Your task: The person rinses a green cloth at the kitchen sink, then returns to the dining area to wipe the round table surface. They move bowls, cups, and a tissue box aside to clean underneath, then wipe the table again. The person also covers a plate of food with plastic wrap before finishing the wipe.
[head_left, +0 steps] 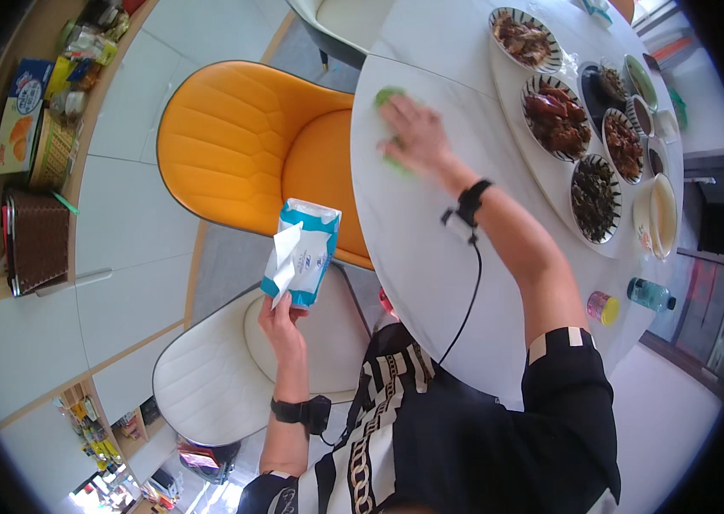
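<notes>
My left hand (281, 329) grips the lower end of a white and teal pack of tissues (321, 248), held up in front of the chairs. One white tissue (286, 255) sticks out of the pack's opening. Over the white marble-look table (422, 231), my right arm reaches out to the far left edge. There my right hand (416, 137) presses down on a green cloth (388, 95), its fingers bent over it. Bits of the cloth show past the fingertips and below the thumb; the hand hides the rest.
A raised round turntable (512, 133) at the right bears several striped bowls of food, including dark greens (595, 199). Near them stand a yellow-and-pink jar (603, 307) and a teal bottle (650, 294). An orange chair (233, 146) and a white chair (208, 368) stand left of the table.
</notes>
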A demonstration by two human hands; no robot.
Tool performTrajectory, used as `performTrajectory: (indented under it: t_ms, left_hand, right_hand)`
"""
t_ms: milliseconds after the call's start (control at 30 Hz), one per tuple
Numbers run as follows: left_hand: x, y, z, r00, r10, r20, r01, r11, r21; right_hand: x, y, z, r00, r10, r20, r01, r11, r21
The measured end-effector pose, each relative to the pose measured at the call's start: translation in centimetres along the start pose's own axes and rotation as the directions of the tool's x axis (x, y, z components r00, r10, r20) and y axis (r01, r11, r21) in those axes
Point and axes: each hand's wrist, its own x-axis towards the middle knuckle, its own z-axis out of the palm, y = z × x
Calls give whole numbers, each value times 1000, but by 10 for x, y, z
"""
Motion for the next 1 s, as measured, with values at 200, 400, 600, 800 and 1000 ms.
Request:
performTrajectory:
  t_ms: [200,400,600,800,1000]
  left_hand:
    - [-3,8,44,997,15,73,-16,1000,9]
    - [-6,-4,101,976,1,218,-1,1000,-1]
    - [-10,-18,140,954,10,299,-39,995,90]
    - [-19,-31,181,937,17,350,-65,990,128]
    - [-36,-43,219,929,-35,368,-35,983,180]
  right_hand:
    - [-176,-123,-21,931,-312,191,295,949,112]
    - [-235,-26,-65,985,38,166,-52,996,78]
    - [-168,6,-53,930,341,-136,-332,939,86]
    - [-275,-101,-50,993,-46,112,26,985,172]
    - [-359,-8,-104,951,268,155,-274,961,22]
